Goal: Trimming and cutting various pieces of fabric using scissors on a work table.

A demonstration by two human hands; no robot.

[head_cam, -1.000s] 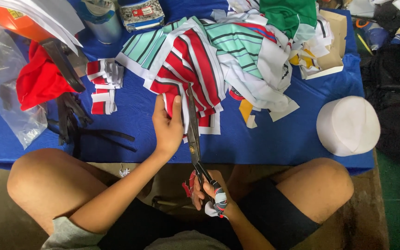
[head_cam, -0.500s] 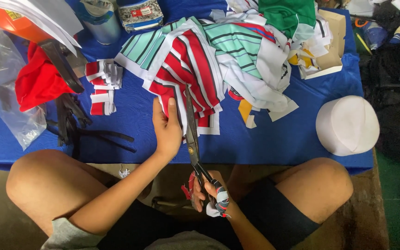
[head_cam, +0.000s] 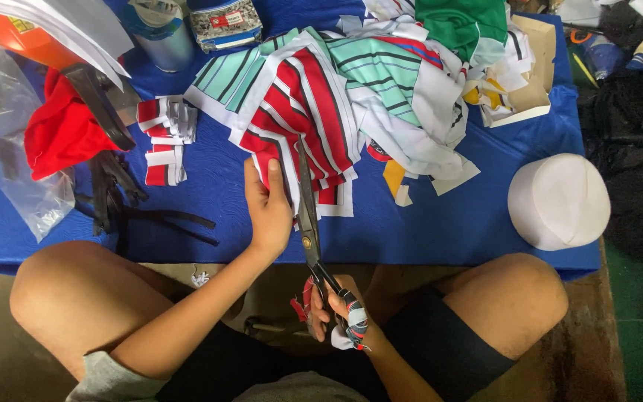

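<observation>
Little separates this moment from the earlier views: the left hand (head_cam: 268,208) has stayed flat on the cloth, the long steel scissors (head_cam: 308,216) lie along the same line, and the piles on the blue cloth-covered table (head_cam: 440,223) have not shifted.

The left hand lies spread, fingers fairly straight and close together, pressing down the near edge of the red, white and black striped fabric piece (head_cam: 303,119); its fingertips sit on the stripes just left of the scissor blades. The right hand (head_cam: 336,313), below the striped fabric and off the table's near edge, is clenched around the scissors' handles, which are wound with scraps of striped cloth. The blades run up from that hand into the striped fabric's lower edge and look nearly closed; how far they part cannot be told.

Left of the striped fabric lie a clear plastic bag (head_cam: 9,179), a bunched red cloth (head_cam: 61,134), black straps (head_cam: 135,208) and a small stack of cut red-and-white striped pieces (head_cam: 165,138). Right of it spreads a heap of teal-striped and white fabric (head_cam: 403,97) with a green cloth (head_cam: 463,22) on top, then a white round cap (head_cam: 560,201) well apart.

The scissor handles are mostly hidden by the right fingers and wrapping. The top edge cuts off an orange object (head_cam: 16,33) and containers.
</observation>
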